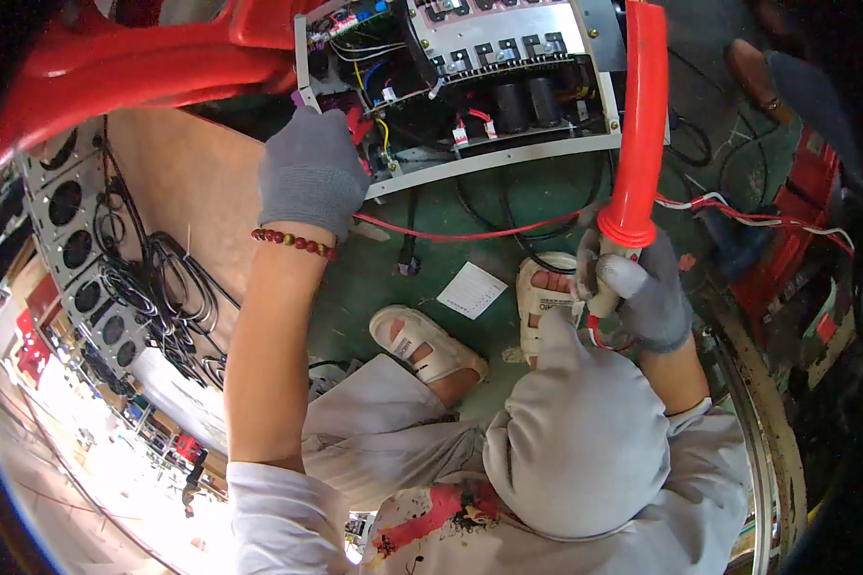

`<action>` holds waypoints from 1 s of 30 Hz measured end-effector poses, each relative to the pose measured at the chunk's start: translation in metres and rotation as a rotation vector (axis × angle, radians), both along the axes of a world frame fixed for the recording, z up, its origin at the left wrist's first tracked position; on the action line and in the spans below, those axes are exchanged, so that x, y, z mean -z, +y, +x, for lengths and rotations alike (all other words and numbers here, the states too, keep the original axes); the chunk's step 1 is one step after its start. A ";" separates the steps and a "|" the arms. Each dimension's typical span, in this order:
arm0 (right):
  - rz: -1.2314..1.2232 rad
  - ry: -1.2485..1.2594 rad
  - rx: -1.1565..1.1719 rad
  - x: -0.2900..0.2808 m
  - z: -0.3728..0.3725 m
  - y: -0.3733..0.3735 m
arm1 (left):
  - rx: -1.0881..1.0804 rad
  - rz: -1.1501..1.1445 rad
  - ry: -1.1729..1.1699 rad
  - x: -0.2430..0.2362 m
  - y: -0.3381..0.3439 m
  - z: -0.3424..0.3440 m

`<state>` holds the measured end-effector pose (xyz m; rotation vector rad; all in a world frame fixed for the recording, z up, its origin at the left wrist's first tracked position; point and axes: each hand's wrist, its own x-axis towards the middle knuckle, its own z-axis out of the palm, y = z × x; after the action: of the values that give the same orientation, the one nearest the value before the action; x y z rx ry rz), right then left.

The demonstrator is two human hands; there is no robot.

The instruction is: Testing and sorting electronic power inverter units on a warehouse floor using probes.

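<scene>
An open metal-cased electronics unit lies ahead of me, with circuit boards, dark cylindrical capacitors and coloured wires inside. My left hand, in a grey glove, is closed at the unit's near left corner, beside some red parts and a yellow wire. What its curled fingers hold is hidden. My right hand, also gloved, wraps round the pale lower end of a red tubular tool with a flared collar. The tool's long red part points away from me, past the unit's right side. Red and white wires show below the hand.
A red moulded body stands at the far left. Coiled black cables lie beside a panel with round openings. On the green floor are a small white paper and a red cable. Another person's shoe shows at far right.
</scene>
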<state>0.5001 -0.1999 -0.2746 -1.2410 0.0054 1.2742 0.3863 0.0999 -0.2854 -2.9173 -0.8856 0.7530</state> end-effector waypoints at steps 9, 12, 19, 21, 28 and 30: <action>0.023 0.080 0.007 0.000 0.003 0.000 | -0.025 -0.045 -0.013 -0.006 -0.001 0.002; 0.025 0.067 -0.026 -0.002 0.002 0.002 | -0.022 -0.051 0.013 -0.005 -0.001 0.004; -0.010 0.045 -0.028 -0.003 0.001 0.000 | 0.089 -0.005 0.011 0.003 0.004 0.005; 0.051 0.087 -0.016 -0.002 0.001 -0.001 | 0.050 -0.047 -0.004 0.002 0.008 0.005; 0.047 0.079 -0.031 -0.004 0.001 -0.004 | 0.008 -0.286 -0.296 -0.009 0.018 0.006; 0.019 0.006 -0.017 -0.008 0.003 -0.006 | -0.205 -0.425 -0.347 -0.010 0.019 0.005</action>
<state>0.5029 -0.2057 -0.2670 -1.2226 -0.0132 1.2906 0.3913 0.1185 -0.2758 -3.4450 -1.1984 0.4948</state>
